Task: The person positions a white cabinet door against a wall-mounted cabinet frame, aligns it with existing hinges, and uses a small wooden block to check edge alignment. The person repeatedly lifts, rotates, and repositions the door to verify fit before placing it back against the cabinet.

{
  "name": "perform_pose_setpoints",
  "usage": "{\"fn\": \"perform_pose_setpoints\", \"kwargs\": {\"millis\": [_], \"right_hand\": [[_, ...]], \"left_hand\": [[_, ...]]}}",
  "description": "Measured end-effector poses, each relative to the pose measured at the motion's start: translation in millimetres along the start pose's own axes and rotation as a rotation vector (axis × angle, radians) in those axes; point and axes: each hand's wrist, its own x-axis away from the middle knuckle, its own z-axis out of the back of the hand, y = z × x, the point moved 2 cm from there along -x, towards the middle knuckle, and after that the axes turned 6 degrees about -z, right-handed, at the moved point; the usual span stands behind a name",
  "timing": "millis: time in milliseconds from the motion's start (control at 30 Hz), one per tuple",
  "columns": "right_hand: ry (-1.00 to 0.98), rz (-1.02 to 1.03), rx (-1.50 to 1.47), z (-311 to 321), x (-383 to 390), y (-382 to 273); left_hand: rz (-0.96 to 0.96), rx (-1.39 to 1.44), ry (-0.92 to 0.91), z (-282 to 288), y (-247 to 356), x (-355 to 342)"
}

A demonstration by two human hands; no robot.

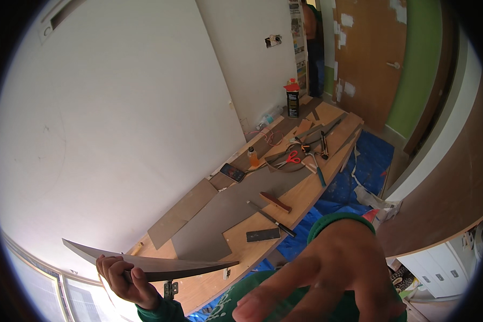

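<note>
In my left hand (124, 280) is a grey panel (163, 264) with a dark edge, held near its left end, fingers over the top and thumb at the near edge. A metal hinge (171, 290) shows just under the panel's edge. My right hand (335, 268) is raised close to the view, fingers spread and holding nothing. Beyond it on the wooden workbench (304, 199) lie a dark rectangular block (263, 235), a file with a black handle (271, 218) and a brown wooden piece (275, 202).
Farther along lie a phone (232, 172), red-handled scissors (292, 157), a green-handled hammer (319, 173) and a utility knife (324, 145). Behind stand a small orange bottle (253, 156) and a black can (292, 102). Blue sheeting (367, 161) covers the floor. A person (315, 53) stands in the doorway.
</note>
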Motion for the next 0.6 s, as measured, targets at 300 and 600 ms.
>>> {"fn": "perform_pose_setpoints", "kwargs": {"millis": [300, 600], "right_hand": [[0.111, 0.246, 0.124, -21, 2, 23], [0.061, 0.205, 0.128, -13, 21, 18]], "left_hand": [[0.006, 0.014, 0.059, -6, -1, 2], [-0.034, 0.015, 0.057, -4, -9, 6]]}}
